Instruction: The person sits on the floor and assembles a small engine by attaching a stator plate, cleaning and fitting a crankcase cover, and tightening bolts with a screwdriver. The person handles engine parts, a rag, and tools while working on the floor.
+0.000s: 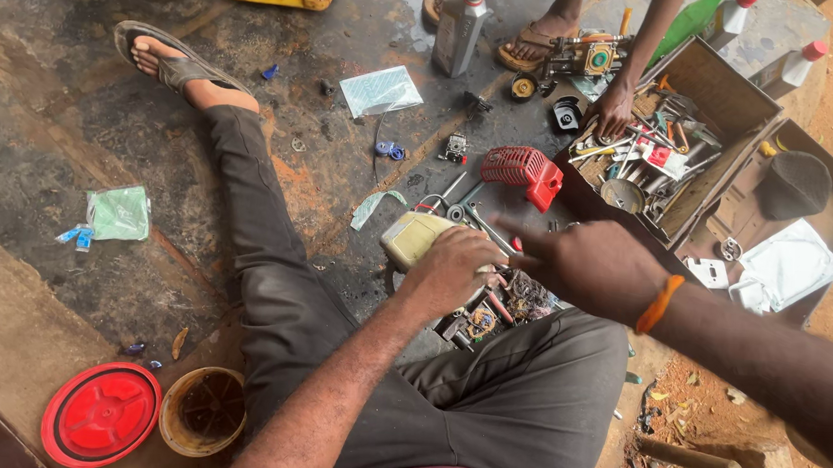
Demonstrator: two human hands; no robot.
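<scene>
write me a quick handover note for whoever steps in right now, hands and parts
Left hand: resting on the cream engine housing on the ground between the legs, fingers curled over its near edge.
Right hand: held in the air above the parts, holding nothing, fingers pointing left.
Red cover lies off, just beyond the housing; wrenches lie between the two.
Toolbox stands open to the right; another person's hand reaches into it.
Done: engine is in pieces, cover off.
Left: small parts are scattered on the ground; how far the work has got cannot be told.
</scene>
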